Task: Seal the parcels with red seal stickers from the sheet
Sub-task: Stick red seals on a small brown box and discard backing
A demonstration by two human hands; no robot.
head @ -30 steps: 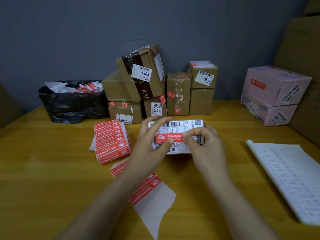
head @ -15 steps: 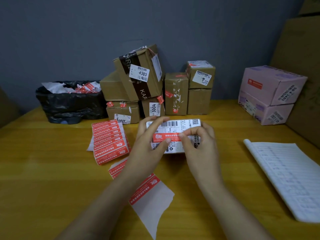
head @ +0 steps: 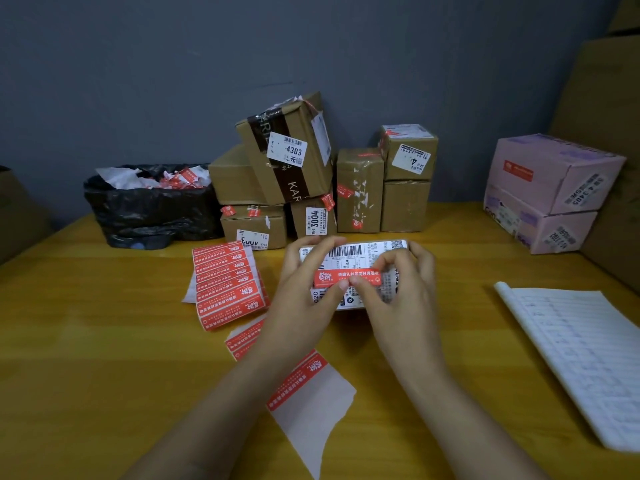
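Observation:
A small white parcel (head: 353,252) with a barcode label sits at the table's middle. My left hand (head: 304,289) grips its left side, thumb on the front face. A red seal sticker (head: 346,277) lies across the label; my right hand (head: 398,296) pinches the sticker's right part between thumb and curled fingers. A folded stack of red sticker sheets (head: 228,282) lies to the left. A partly used sheet (head: 308,386) with red stickers and bare backing lies under my left forearm.
Several brown parcels (head: 311,174) are piled at the back against the wall, two pink boxes (head: 550,192) at right. A black bin bag (head: 149,202) with sticker scraps stands back left. An open lined notebook (head: 581,358) lies at right on the yellow table (head: 86,341).
My right thumb and fingers have slid left along the red sticker toward my left thumb. The parcel and my left hand have hardly moved.

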